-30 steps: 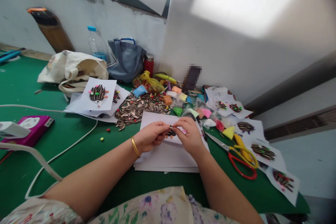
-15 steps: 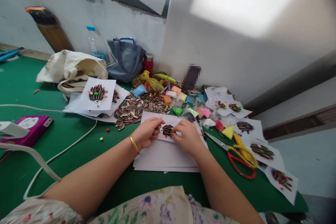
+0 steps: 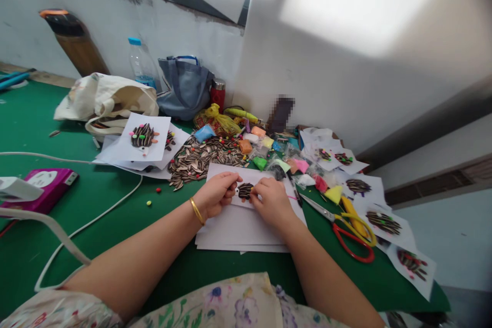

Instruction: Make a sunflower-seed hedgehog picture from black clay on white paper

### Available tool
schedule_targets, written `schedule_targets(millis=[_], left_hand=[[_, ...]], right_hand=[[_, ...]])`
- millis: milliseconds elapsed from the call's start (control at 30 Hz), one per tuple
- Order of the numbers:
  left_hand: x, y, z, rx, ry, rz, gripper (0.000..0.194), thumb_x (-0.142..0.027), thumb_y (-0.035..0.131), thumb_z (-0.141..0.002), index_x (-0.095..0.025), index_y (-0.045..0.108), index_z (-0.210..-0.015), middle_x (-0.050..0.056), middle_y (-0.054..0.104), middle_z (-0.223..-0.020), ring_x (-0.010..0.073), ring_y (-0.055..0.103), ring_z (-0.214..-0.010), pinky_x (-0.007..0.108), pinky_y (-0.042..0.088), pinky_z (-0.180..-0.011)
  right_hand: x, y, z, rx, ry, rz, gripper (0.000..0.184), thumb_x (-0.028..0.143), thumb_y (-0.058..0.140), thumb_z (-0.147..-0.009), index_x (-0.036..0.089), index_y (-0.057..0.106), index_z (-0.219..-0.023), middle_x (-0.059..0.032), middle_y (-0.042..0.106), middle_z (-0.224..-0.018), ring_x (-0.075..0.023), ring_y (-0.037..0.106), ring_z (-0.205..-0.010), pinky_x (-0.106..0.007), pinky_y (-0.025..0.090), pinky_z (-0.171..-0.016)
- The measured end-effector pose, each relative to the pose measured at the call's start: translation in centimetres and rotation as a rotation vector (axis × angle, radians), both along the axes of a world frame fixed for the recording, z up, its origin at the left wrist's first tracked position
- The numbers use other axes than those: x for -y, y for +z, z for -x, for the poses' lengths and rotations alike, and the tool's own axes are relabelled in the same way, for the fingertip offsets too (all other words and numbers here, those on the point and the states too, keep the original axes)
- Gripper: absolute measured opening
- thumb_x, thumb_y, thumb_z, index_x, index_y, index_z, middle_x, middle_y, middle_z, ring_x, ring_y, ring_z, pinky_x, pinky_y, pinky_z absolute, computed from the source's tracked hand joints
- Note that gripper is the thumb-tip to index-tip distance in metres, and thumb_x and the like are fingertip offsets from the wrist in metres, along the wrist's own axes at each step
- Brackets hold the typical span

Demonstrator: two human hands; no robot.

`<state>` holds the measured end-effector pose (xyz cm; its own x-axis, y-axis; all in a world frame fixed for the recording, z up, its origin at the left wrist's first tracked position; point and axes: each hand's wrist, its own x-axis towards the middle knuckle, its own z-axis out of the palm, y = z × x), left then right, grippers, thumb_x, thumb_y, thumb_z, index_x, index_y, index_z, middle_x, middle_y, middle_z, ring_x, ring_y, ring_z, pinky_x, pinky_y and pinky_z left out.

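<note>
Head view: left hand (image 3: 215,196) and right hand (image 3: 272,204), each grip's fingers together, flank a small dark seed-covered hedgehog figure (image 3: 245,190) on a white paper card (image 3: 253,175), atop a white paper stack (image 3: 242,233) on the green tabletop (image 3: 161,251); any clamping cannot be told. Far: striped sunflower seeds (image 3: 203,156). Right: red-and-yellow scissors (image 3: 355,230).

Strong light is thrown onto the upper part of the wall (image 3: 357,5), where a washed-out glare is seen; softer shadow is cast lower down, a dark object (image 3: 282,114) near its foot is obscured by pixelated blur, and the view is bent and dimmed toward the corners.
</note>
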<state>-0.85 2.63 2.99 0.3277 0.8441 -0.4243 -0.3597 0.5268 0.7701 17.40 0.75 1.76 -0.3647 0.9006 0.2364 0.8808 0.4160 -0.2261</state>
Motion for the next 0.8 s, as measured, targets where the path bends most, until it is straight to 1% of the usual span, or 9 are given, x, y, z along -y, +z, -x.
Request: schedule_targets(millis=[300, 500, 667, 800], left_hand=[[-0.1, -0.3, 0.0, 0.006, 0.007, 0.008, 0.018, -0.032, 0.062, -0.082, -0.015, 0.056, -0.079, -0.007, 0.039, -0.058, 0.0002, 0.024, -0.037, 0.014, 0.009, -0.036], [-0.2, -0.3, 0.0, -0.001, 0.005, 0.012, 0.018, -0.032, 0.061, -0.083, -0.015, 0.055, -0.080, -0.007, 0.039, -0.059, 0.0003, 0.023, -0.037, 0.014, 0.009, -0.035], [-0.2, -0.3, 0.1, 0.000, 0.007, 0.003, 0.019, -0.033, 0.062, -0.081, -0.015, 0.055, -0.080, -0.007, 0.039, -0.059, 0.0004, 0.024, -0.038, 0.013, 0.010, -0.035], [-0.3, -0.3, 0.2, 0.016, 0.011, 0.009, 0.019, -0.033, 0.063, -0.081, -0.015, 0.055, -0.080, -0.008, 0.038, -0.059, 0.0004, 0.026, -0.039, 0.013, 0.010, -0.035]], right_hand=[[0.1, 0.1, 0.3, 0.128, 0.013, -0.049, 0.015, 0.024, 0.060, -0.086, 0.020, 0.067, -0.074, -0.0035, 0.063, -0.083, -0.0175, 0.049, -0.083, -0.033, 0.025, -0.073], [0.1, -0.2, 0.6, 0.209, 0.015, -0.094, 0.017, 0.025, 0.057, -0.087, 0.021, 0.066, -0.074, -0.0032, 0.062, -0.083, -0.0190, 0.048, -0.084, -0.035, 0.026, -0.075], [0.0, -0.1, 0.1, 0.171, -0.007, -0.073, 0.016, 0.026, 0.057, -0.087, 0.023, 0.067, -0.076, -0.0040, 0.063, -0.084, -0.0211, 0.052, -0.085, -0.037, 0.028, -0.074], [0.2, 1.1, -0.5, 0.065, -0.007, -0.040, 0.013, 0.027, 0.057, -0.087, 0.024, 0.069, -0.086, -0.0047, 0.064, -0.088, -0.0229, 0.055, -0.087, -0.037, 0.033, -0.076]])
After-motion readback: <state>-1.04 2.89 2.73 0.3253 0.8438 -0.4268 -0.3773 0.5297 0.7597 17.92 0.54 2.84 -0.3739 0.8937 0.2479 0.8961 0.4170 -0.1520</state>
